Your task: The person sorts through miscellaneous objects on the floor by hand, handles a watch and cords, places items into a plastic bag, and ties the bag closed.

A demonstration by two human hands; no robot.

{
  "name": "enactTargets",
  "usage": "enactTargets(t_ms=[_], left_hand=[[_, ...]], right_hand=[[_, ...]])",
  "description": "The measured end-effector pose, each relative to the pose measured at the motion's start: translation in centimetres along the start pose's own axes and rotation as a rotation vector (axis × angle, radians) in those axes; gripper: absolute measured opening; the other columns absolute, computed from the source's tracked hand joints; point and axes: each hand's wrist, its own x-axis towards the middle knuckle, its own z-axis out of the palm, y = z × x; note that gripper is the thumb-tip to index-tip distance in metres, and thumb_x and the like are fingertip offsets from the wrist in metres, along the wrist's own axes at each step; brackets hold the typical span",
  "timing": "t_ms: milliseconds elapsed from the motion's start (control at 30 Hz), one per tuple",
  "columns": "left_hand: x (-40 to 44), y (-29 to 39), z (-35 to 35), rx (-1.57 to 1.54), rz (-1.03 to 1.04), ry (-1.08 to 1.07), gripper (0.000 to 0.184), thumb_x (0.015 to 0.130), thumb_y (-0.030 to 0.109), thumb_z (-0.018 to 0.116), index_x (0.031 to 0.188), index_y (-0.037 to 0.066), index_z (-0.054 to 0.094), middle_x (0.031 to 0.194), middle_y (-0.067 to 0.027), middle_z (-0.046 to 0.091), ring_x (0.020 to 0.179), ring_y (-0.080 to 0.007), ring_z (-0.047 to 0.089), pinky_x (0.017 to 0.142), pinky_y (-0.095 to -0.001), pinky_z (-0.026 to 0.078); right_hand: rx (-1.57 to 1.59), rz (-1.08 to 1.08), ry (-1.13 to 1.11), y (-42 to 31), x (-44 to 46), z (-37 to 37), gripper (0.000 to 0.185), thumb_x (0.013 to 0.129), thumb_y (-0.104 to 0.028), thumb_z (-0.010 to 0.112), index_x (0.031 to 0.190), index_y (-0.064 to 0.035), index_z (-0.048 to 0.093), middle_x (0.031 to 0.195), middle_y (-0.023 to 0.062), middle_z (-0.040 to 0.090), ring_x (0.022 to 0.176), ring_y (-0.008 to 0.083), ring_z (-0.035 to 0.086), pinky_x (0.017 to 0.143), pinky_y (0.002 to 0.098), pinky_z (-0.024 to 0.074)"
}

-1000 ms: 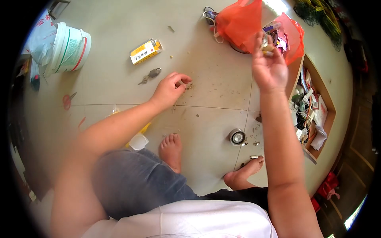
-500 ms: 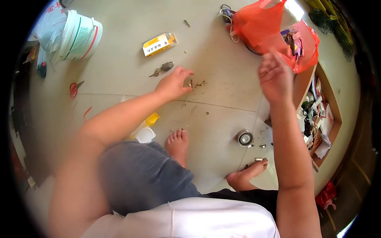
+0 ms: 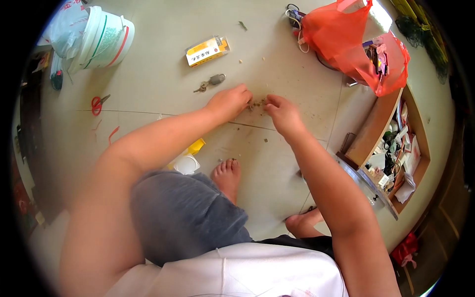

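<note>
My left hand [image 3: 230,103] rests low over the tiled floor with its fingers drawn together at the left of a small scatter of brownish debris [image 3: 257,104]. On the other side of those crumbs, my right hand [image 3: 284,115] is closed in a pinch, its fingertips at the edge of the bits. Whatever either hand holds is too small or hidden to make out. Just beyond my left hand lie a padlock [image 3: 216,79] and keys [image 3: 202,87]. A yellow and white box [image 3: 207,51] lies farther away.
Red-handled scissors [image 3: 97,105] and a white bucket [image 3: 110,42] are to the left. At the right, a red plastic bag [image 3: 334,29] stands by an open wooden drawer [image 3: 419,173] full of odds and ends. A yellow item [image 3: 196,146] and a white lid [image 3: 187,165] lie near my knee.
My right hand has come down and left from beside the red bag to the debris. My left hand has closed its fingers and stays near the same spot. The view has shifted slightly.
</note>
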Motion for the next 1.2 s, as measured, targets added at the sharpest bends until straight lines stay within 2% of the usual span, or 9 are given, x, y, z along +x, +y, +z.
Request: enactTargets(t_ms=[167, 233, 467, 533, 733, 867, 933, 1100, 1200], left_hand=[[0.8, -0.4, 0.6, -0.026, -0.031, -0.049, 0.012, 0.085, 0.015, 0.065, 0.095, 0.009, 0.061, 0.099, -0.01, 0.058, 0.087, -0.0319, 0.061, 0.073, -0.0429, 0.05], [0.7, -0.4, 0.8, -0.094, -0.033, -0.057, 0.013, 0.085, 0.015, 0.065, 0.095, 0.009, 0.062, 0.099, -0.0105, 0.058, 0.09, -0.0324, 0.06, 0.076, -0.0424, 0.049], [-0.6, 1.9, 2.4, -0.31, 0.001, -0.073, 0.015, 0.085, 0.009, 0.064, 0.1, 0.007, 0.063, 0.097, -0.0095, 0.062, 0.09, -0.0279, 0.062, 0.078, -0.0394, 0.05], [-0.6, 2.2, 2.4, -0.646, -0.21, -0.091, 0.013, 0.088, 0.007, 0.06, 0.101, 0.005, 0.061, 0.093, -0.006, 0.064, 0.085, -0.019, 0.064, 0.073, -0.0342, 0.052], [0.4, 0.9, 0.3, -0.788, -0.461, 0.067, 0.012, 0.089, 0.008, 0.057, 0.099, 0.002, 0.061, 0.086, -0.0073, 0.066, 0.07, -0.0155, 0.066, 0.063, -0.031, 0.053], [-0.5, 0.8, -0.2, -0.775, -0.611, -0.29, 0.017, 0.091, 0.006, 0.05, 0.102, -0.001, 0.06, 0.088, -0.0101, 0.067, 0.073, -0.0152, 0.066, 0.064, -0.0294, 0.055], [-1.3, 1.4, 0.7, -0.825, -0.642, -0.309, 0.019, 0.092, 0.006, 0.049, 0.104, -0.001, 0.061, 0.089, -0.0114, 0.067, 0.075, -0.0163, 0.067, 0.065, -0.0296, 0.055], [-2.0, 2.6, 1.8, -0.915, -0.691, -0.327, 0.024, 0.093, 0.007, 0.047, 0.11, -0.002, 0.062, 0.09, -0.0133, 0.068, 0.079, -0.0196, 0.068, 0.067, -0.0301, 0.056], [-1.8, 2.9, 1.4, -0.892, -0.683, -0.335, 0.025, 0.093, 0.007, 0.047, 0.11, -0.002, 0.062, 0.092, -0.0135, 0.069, 0.08, -0.0195, 0.068, 0.068, -0.0302, 0.056]], right_hand=[[0.408, 0.316, -0.196, 0.1, 0.7, 2.0, 0.034, 0.091, -0.015, 0.056, 0.12, 0.0015, 0.06, 0.103, 0.0061, 0.064, 0.089, 0.0186, 0.06, 0.088, 0.0317, 0.0478], [0.712, 0.403, -0.159, 0.0, 0.5, 1.8, 0.025, 0.092, -0.016, 0.052, 0.108, -0.0004, 0.064, 0.084, 0.0017, 0.06, 0.074, 0.0128, 0.052, 0.073, 0.0295, 0.0462], [0.699, 0.53, -0.266, 1.4, -0.8, 1.0, 0.025, 0.093, -0.01, 0.049, 0.111, 0.0032, 0.06, 0.089, 0.0044, 0.063, 0.076, 0.0131, 0.058, 0.069, 0.027, 0.048], [0.775, 0.494, -0.22, 1.8, -1.0, 1.2, 0.025, 0.093, -0.007, 0.047, 0.112, 0.0031, 0.06, 0.092, 0.0068, 0.064, 0.078, 0.014, 0.061, 0.068, 0.0276, 0.0496], [0.474, 0.403, -0.065, 1.6, -1.6, -0.8, 0.03, 0.092, -0.007, 0.047, 0.117, 0.0053, 0.057, 0.097, 0.0099, 0.065, 0.083, 0.0176, 0.065, 0.072, 0.0312, 0.0527], [0.372, 0.465, -0.22, 1.9, -2.6, -0.5, 0.026, 0.091, -0.007, 0.047, 0.112, 0.0042, 0.058, 0.092, 0.011, 0.065, 0.076, 0.0186, 0.065, 0.065, 0.0311, 0.0541], [0.342, 0.566, -0.313, 1.9, -3.4, 0.4, 0.028, 0.093, -0.01, 0.048, 0.116, 0.0033, 0.057, 0.092, 0.0106, 0.065, 0.078, 0.0195, 0.066, 0.067, 0.0309, 0.0545], [0.328, 0.521, -0.211, 2.5, -4.7, 3.0, 0.022, 0.096, -0.013, 0.048, 0.111, 0.0, 0.056, 0.09, 0.0116, 0.065, 0.071, 0.0197, 0.066, 0.058, 0.0303, 0.0539], [0.136, 0.292, -0.051, 2.7, -4.7, 3.2, 0.018, 0.096, -0.016, 0.053, 0.107, -0.0022, 0.052, 0.088, 0.013, 0.064, 0.068, 0.0177, 0.066, 0.055, 0.0308, 0.0521]])
